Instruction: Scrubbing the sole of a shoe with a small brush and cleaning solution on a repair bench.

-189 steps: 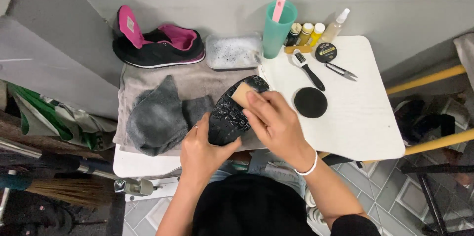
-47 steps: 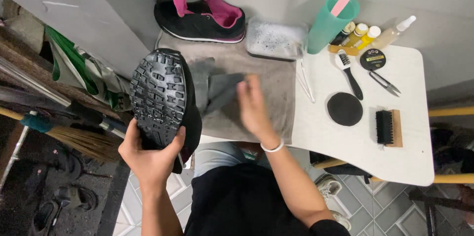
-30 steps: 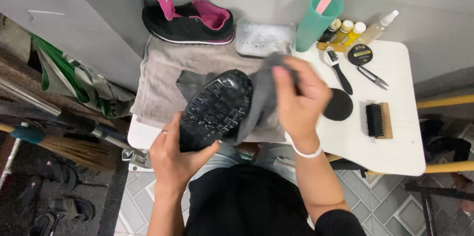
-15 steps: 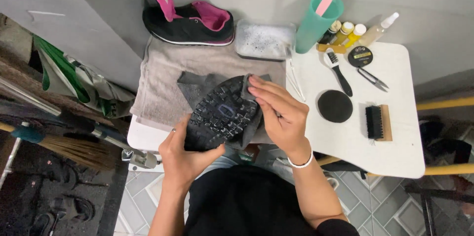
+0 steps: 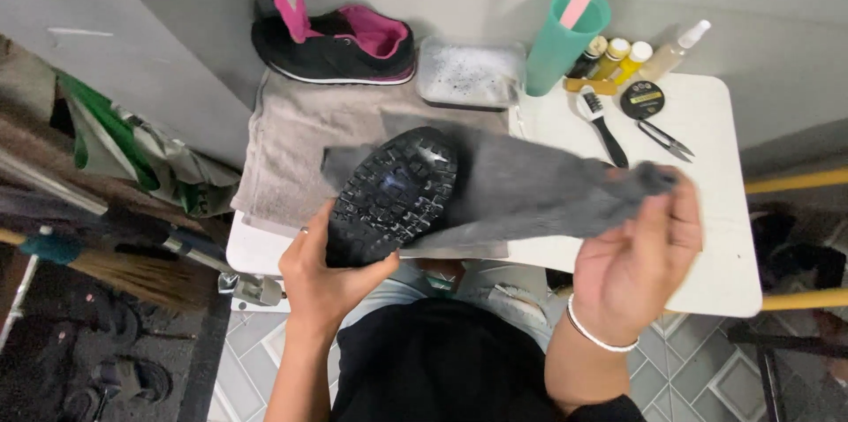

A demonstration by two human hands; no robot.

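Observation:
My left hand (image 5: 331,276) grips a black shoe (image 5: 393,192) by its heel end, sole turned up toward me, over the near edge of the small white table (image 5: 707,148). My right hand (image 5: 636,258) holds a dark grey cloth (image 5: 539,192) by one end and has it stretched out to the right; the cloth's other end lies against the shoe. A white bracelet circles my right wrist. The cloth hides part of the table top behind it.
A second black and pink shoe (image 5: 340,42) sits at the back on a beige towel (image 5: 291,135). Beside it are a clear tray (image 5: 468,73), a teal cup (image 5: 561,38) with a pink brush, small bottles (image 5: 623,55), a black brush (image 5: 605,126), a round tin (image 5: 643,99) and small scissors (image 5: 664,137). Brooms lie at left.
My right hand has pulled the grey cloth off the sole and out to the right. The shoe stays sole-up in my left hand, having come down from the raised position at left.

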